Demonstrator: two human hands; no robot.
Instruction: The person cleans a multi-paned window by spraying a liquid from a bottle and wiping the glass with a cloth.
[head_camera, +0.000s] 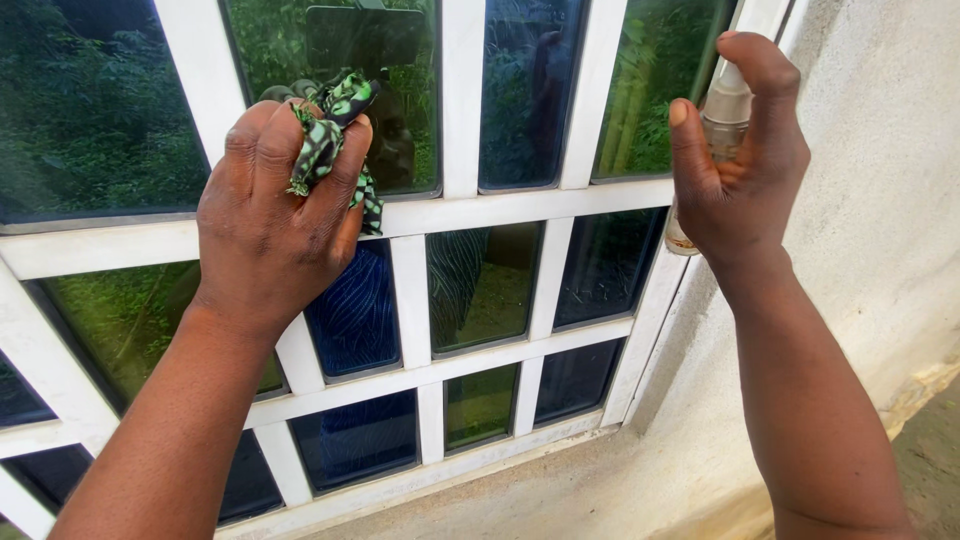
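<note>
Both forearms reach up from the bottom edge toward the window. Left hand (270, 225) is fisted, fingers clamped together on a green-and-black patterned cloth (335, 140), pressing it against the white window frame (420, 225) at a horizontal bar near the upper left panes. Right hand (740, 165) is raised by the frame's right edge, fingers wrapped on a small spray bottle (722, 120), index finger curled over its top. Nozzle direction is hard to tell, probably toward the glass pane (650, 90). Risk: mist drifts onto the rough plastered wall (880, 220) or misses glass; bunched cloth may slip and smear.
</note>
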